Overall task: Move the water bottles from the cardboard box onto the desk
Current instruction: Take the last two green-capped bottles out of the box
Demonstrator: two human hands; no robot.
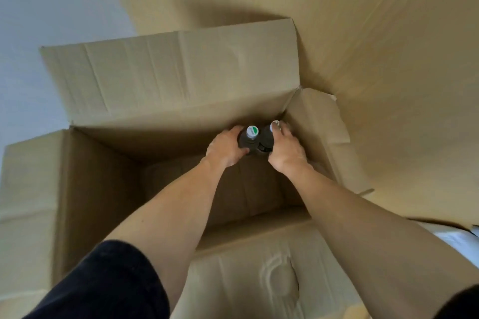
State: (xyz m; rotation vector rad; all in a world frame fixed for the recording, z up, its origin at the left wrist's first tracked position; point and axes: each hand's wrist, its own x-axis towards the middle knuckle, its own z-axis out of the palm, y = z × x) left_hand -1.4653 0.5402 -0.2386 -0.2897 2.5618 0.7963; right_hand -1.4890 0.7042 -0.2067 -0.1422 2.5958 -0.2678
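The open cardboard box (103,189) holds 2 upright water bottles (250,138) in its far corner.

Matt, creased brown cardboard makes up the box (166,77) and its dented near flap (272,272), two dark bottles (255,141) show smooth plastic caps (252,131), one glossy white and green, and a dark cloth sleeve (108,285) looks soft and matt.
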